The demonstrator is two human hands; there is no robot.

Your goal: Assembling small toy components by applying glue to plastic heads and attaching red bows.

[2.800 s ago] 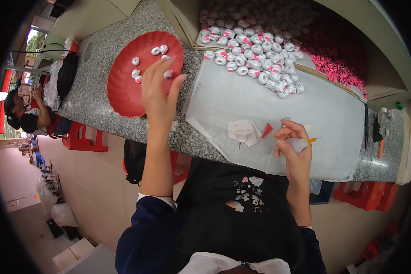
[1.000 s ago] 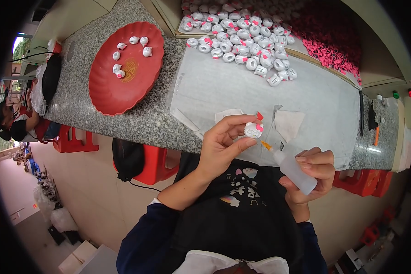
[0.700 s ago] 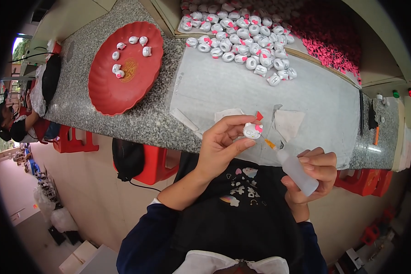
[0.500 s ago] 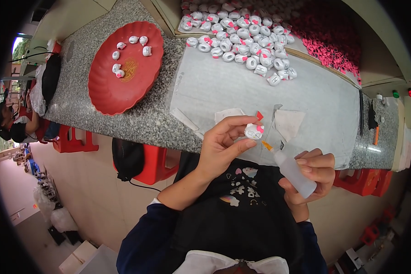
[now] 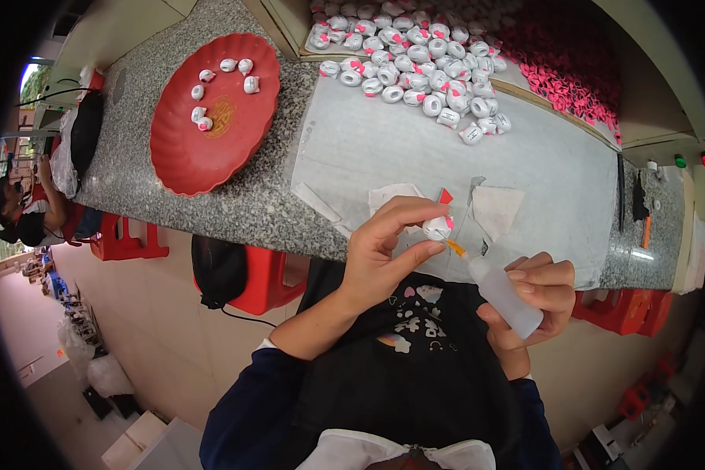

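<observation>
Between the thumb and fingertips of my left hand [image 5: 368, 258] is a small white figurine head [image 5: 436, 229] with a pink bow. My right hand [image 5: 547, 294] is wrapped round a translucent squeeze bottle [image 5: 505, 298]. Its orange nozzle [image 5: 456, 247] points up and left at the figurine's lower edge; whether the tip touches it I cannot tell. Just beyond my left fingertips lies a small red piece [image 5: 445, 196]. Scraps of pale paper [image 5: 497, 211] rest on the white sheet [image 5: 360, 149] under my hands.
At left a red scalloped tray [image 5: 180, 157] carries several white heads. A pile of similar heads [image 5: 423, 70] lies at the back, with pink bow-like pieces [image 5: 572, 94] to its right. Red stools [image 5: 266, 282] stand below the granite table [image 5: 117, 172]. Another person [image 5: 35, 211] sits far left.
The figurine has turned and tipped slightly in my left fingers, so less of its bow shows. The nozzle and figurine are now closer together. My right hand has barely moved.
</observation>
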